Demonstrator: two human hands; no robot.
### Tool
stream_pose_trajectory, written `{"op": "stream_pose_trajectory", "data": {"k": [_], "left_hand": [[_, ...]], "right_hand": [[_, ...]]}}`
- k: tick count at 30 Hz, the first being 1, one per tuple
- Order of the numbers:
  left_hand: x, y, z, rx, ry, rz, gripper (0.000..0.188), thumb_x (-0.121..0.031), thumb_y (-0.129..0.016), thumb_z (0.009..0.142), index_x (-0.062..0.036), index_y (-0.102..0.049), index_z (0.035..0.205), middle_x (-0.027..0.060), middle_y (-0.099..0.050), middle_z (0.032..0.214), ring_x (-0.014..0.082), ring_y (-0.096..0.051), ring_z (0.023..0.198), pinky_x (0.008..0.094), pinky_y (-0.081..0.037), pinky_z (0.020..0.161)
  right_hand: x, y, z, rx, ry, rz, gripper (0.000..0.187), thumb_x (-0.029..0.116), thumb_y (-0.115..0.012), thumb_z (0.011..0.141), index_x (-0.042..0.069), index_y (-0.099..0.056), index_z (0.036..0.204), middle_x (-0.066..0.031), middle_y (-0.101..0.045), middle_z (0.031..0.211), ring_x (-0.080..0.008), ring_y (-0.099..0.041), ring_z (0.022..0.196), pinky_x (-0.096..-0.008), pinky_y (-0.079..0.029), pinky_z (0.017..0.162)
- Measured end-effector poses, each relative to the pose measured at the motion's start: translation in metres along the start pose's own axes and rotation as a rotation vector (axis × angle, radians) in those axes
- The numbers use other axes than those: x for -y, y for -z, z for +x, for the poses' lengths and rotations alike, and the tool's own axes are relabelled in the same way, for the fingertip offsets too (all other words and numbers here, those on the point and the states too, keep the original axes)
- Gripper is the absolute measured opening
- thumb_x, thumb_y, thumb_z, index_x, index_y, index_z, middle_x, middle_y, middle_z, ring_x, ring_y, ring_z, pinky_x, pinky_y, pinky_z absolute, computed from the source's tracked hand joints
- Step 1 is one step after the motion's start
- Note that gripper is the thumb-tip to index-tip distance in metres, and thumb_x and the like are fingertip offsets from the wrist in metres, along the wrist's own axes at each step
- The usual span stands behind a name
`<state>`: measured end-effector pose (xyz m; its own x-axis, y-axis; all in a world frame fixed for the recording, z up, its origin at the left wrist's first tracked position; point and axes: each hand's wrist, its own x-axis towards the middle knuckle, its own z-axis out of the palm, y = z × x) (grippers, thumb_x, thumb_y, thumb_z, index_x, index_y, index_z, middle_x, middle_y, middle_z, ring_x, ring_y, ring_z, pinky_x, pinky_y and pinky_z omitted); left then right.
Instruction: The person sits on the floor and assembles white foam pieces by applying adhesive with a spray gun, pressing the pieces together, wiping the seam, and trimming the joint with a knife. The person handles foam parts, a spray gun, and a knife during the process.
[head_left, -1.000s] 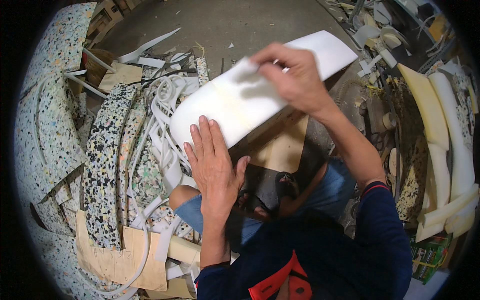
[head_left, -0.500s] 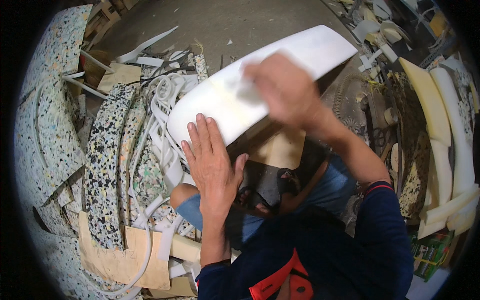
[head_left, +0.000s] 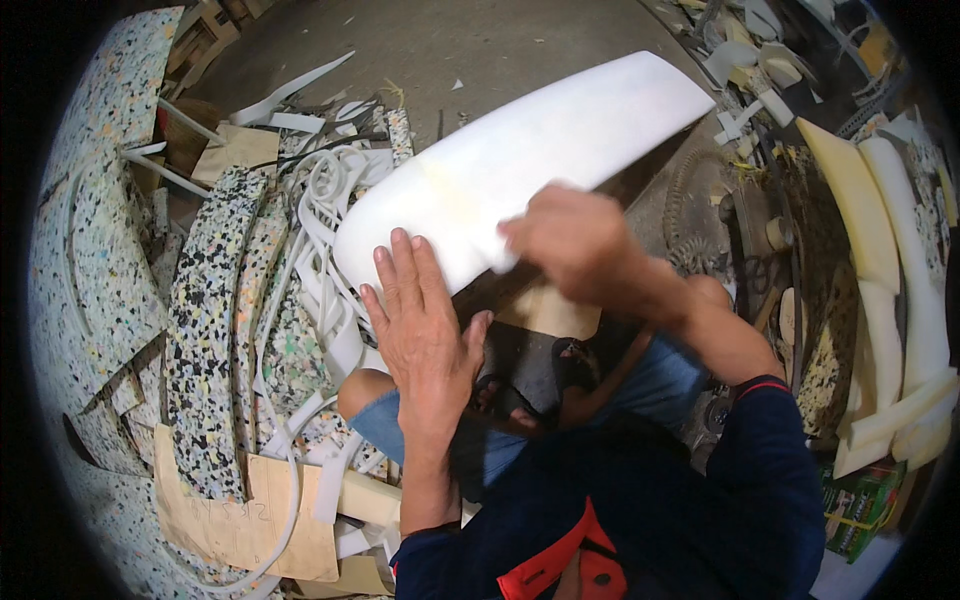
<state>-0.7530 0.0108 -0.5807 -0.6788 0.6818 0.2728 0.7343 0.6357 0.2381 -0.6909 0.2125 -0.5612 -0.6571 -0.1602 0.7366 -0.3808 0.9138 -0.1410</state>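
White foam slab (head_left: 545,135), in the head view: it lies just right of the tangle of white strips (head_left: 325,190). Its rounded end points toward that tangle; its long axis slants from there rightward and away from the person, to a squarer far end. The left hand (head_left: 420,330), nearer the tangle, is flat, fingertips resting on the rounded end, thumb apart. The right hand (head_left: 580,240), farther right of the tangle, is curled and blurred at the slab's near long edge, with most of the slab beyond it; whether it pinches anything, I cannot tell.
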Motion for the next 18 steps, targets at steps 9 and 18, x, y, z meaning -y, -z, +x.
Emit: {"op": "stream_pose_trajectory", "data": {"k": [9,18], "left_hand": [[-0.002,0.003,0.001,0.024,0.003,0.011,0.103,-0.023,-0.085,0.072,0.0052,-0.027,0.152,0.0273,-0.026,0.159,0.0445,-0.024,0.148,0.0588,-0.021,0.118],[0.0,0.002,-0.002,0.01,0.009,-0.023,0.104,-0.023,-0.085,0.071,0.0044,-0.026,0.153,0.0251,-0.025,0.16,0.0429,-0.024,0.149,0.0593,-0.021,0.118]], "right_hand": [[-0.049,-0.025,0.038,-0.267,0.008,-0.172,0.021,0.003,-0.066,0.084,0.003,-0.069,0.105,-0.0087,-0.073,0.087,-0.0179,-0.066,0.077,-0.0333,-0.056,0.063],[-0.068,-0.009,0.078,-0.369,-0.184,0.094,0.024,0.007,-0.069,0.085,0.008,-0.074,0.108,-0.0068,-0.076,0.091,-0.0201,-0.068,0.074,-0.0314,-0.056,0.07]]}}
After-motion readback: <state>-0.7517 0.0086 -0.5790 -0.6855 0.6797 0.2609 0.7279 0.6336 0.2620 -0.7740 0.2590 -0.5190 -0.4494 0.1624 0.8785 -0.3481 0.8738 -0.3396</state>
